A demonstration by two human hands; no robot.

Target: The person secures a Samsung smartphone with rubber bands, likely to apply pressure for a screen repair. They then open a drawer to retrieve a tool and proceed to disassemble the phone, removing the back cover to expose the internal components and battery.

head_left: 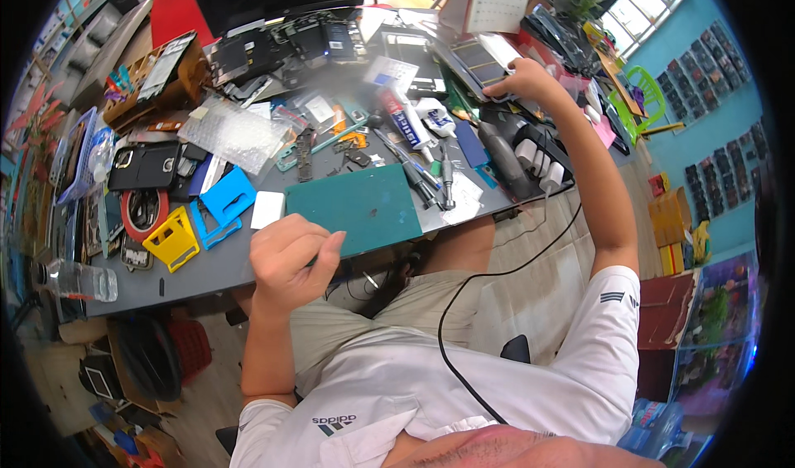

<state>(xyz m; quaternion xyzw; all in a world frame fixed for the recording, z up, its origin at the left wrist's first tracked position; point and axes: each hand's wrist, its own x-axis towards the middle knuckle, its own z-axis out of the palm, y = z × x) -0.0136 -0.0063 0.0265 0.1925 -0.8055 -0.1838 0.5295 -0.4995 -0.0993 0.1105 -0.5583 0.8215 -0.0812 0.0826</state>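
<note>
My right hand (532, 84) reaches to the far right of the desk, its thumb and fingers closed at the edge of a flat dark-framed panel (472, 64) that looks like a phone or tablet part. A white flat piece (499, 50) lies right by those fingers. My left hand (291, 259) hovers over the near left corner of a green work mat (356, 207), fingers curled into a loose fist and thumb to the side; nothing shows in it. Beside it on the desk is a small white box (267, 209). Pen-like tools (421, 185) lie off the mat's right edge.
Blue (228, 199) and yellow phone stands (174, 238), a tape roll (142, 213) and a clear bottle (80, 280) crowd the left. Behind the mat spread bubble wrap (236, 132), a glue tube (404, 120) and phone parts. White chargers (538, 163) and a black cable (464, 290) are at right.
</note>
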